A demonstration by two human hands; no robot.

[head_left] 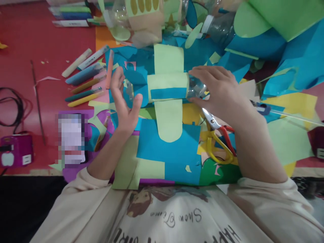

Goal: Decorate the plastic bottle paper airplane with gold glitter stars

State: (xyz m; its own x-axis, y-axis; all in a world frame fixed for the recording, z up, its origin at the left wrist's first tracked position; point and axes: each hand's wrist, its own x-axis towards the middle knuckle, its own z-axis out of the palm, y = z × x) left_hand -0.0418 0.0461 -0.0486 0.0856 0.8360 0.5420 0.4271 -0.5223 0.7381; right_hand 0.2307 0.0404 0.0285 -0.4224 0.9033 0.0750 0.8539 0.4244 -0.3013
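- The wrapped bottle (168, 81) lay lengthwise left to right.
- The left hand (124, 106), fingers splayed, empty, stood off its left end.
- The right hand (221, 86), nearer, cupped its right end; whether gripping, unclear.

Clear plastic bottle (196, 88) wears pale-green paper sleeve (168, 81) with blue rectangular paper strip (169, 93). Round-ended paper tab (169, 119): pale green. Metal-bladed scissors (213, 122) show red handle (227, 140), yellow handle (209, 145). Cream cloth shirt (83, 209) carries dark lettering (193, 216).

Black cable (21, 110) (looped) by a purple box (28, 144)
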